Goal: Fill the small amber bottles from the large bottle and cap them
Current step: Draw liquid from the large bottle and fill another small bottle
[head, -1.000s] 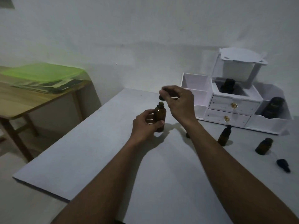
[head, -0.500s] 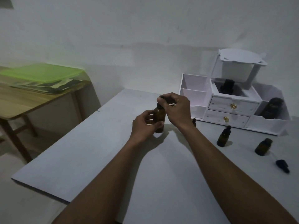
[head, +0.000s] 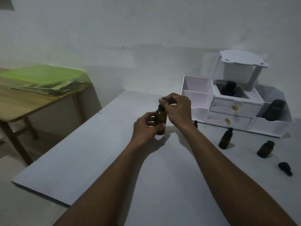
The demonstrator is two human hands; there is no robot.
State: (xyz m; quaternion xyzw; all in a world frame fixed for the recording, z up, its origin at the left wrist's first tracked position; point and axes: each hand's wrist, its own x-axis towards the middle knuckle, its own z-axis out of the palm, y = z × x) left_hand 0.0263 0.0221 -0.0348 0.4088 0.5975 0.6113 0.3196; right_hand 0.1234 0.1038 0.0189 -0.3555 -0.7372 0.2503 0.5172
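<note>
Amber bottle (head: 161, 122) upright over the white table (head: 91, 154); your left hand (head: 145, 128) grips its body, thumb across the front. Your right hand (head: 178, 110) pinches the black dropper cap (head: 161, 108) on its neck. Right of your forearm: capped small bottle (head: 225, 140), open small bottle (head: 265, 149), loose dropper (head: 285, 168) lying near it. White organizer (head: 231, 111) behind holds dark bottles.

I am seeing an amber bottle (head: 161, 122) with a black cap (head: 161, 108), a white organizer (head: 195, 98) with gold knobs (head: 235, 108), a green lid (head: 44, 74), a tan wood-grain table (head: 21, 105) and a pale grey tabletop (head: 91, 154).
</note>
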